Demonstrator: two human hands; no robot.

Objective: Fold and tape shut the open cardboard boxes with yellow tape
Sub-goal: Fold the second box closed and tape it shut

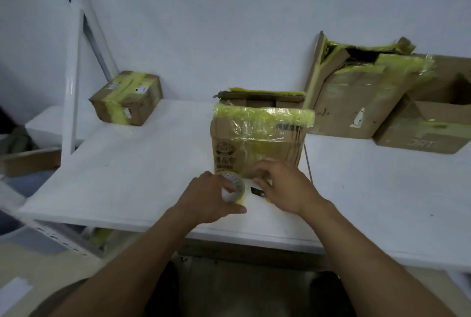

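Observation:
A cardboard box (257, 138) stands in the middle of the white table (127, 169), its top open and its front flap covered in yellow tape. Right in front of it, my left hand (209, 200) grips a roll of yellow tape (234, 186) with the thumb underneath. My right hand (283, 186) is beside it, fingers curled and touching the box's lower front where the tape end seems to be. A small dark object with a yellow part (258, 192), partly hidden, lies on the table under my right hand.
A small taped box (127, 99) sits at the back left. At the back right stand a large torn box (356, 92) and an open box (433, 123). A white metal frame (72, 87) rises on the left.

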